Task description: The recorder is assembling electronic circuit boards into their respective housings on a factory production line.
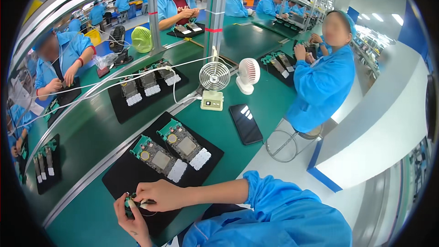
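Both my hands meet over the near left corner of a black mat [118, 179]. My left hand [132, 223] pinches a small dark electronic part [131, 197] between thumb and fingertips. From above, my right hand [161, 195] closes on the same part, and a thin pale wire shows below its fingers. The fingers cover most of the part, so its exact kind is hidden. Farther up the mat lie two circuit boards [161, 160] [187, 146], side by side, each with a green frame piece at its far end, a round gold-rimmed disc and a white block at its near end.
Beyond the mat stand a cream fan [215, 76] and a white fan [247, 76]; a black phone [246, 124] lies nearby. Across the metal rail, a dark mat [120, 112] bears three boards on the green belt. Co-workers in blue sit around; one [322, 80] is at right.
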`<state>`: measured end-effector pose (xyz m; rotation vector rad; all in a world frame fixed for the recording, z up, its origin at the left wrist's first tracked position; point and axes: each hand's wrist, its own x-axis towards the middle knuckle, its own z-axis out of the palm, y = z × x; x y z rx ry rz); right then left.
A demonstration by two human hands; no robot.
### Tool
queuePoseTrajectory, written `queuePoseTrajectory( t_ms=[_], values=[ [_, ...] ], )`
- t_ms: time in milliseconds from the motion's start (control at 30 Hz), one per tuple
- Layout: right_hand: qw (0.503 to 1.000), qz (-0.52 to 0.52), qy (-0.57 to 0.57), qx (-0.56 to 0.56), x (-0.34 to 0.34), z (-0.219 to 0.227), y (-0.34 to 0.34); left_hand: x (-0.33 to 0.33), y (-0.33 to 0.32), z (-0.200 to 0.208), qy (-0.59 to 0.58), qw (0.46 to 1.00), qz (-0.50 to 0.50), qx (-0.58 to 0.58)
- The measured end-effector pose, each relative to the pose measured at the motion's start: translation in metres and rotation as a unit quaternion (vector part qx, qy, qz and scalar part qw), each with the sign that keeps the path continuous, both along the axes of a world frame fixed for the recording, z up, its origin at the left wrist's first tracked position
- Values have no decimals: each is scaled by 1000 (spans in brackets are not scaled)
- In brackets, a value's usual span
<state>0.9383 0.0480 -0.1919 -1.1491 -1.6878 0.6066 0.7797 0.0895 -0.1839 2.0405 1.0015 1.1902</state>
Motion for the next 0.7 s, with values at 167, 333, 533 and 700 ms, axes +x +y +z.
queuePoseTrajectory(
  t_ms=[167,333,533,700],
  values=[
    [994,45,74,-59,-3,17,-15,-7,-8,1,-16,995,27,94],
    [979,-46,191,-51,11,-20,-48,1,-17,2,-7,992,52,117],
    [985,-116,116,-47,15,-40,-61,11,-20,6,-4,991,61,118],
    [989,-132,64,22,12,-48,-57,12,-21,5,13,990,71,120]
  ],
)
